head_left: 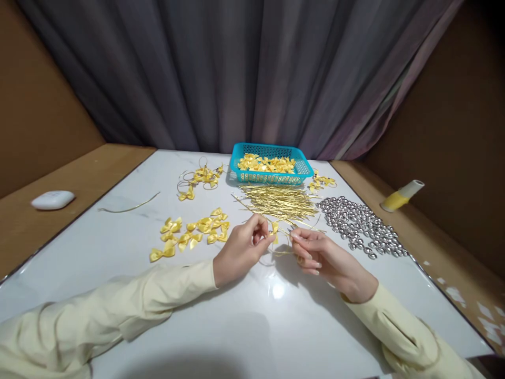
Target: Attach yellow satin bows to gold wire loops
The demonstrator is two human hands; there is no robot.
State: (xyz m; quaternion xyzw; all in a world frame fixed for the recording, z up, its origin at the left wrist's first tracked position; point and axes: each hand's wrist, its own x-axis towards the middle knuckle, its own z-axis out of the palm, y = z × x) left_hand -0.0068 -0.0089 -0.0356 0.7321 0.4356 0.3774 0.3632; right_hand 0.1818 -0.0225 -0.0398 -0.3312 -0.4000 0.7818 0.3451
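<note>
In the middle of the table, my left hand (245,246) is closed in a pinch at a small yellow ribbon bow (275,231). A thin gold cord (283,253) curves in a loop between my two hands, just above the white tabletop. The thumb and forefinger of my right hand (325,258) pinch the cord, with a small dark or silvery bit at the fingertips that I cannot make out. Beyond my hands lies a pile of cut gold cords (276,201). Loose yellow bows (205,225) are spread left of my left hand.
A blue plastic basket (241,173) holding yellow bows stands at the back. Silver beads or bells (357,221) are heaped on the right. Bows with cord loops (205,176) lie back left, others (322,182) back right. A yellow-and-white tube (401,196) and a white case (52,200) flank the table.
</note>
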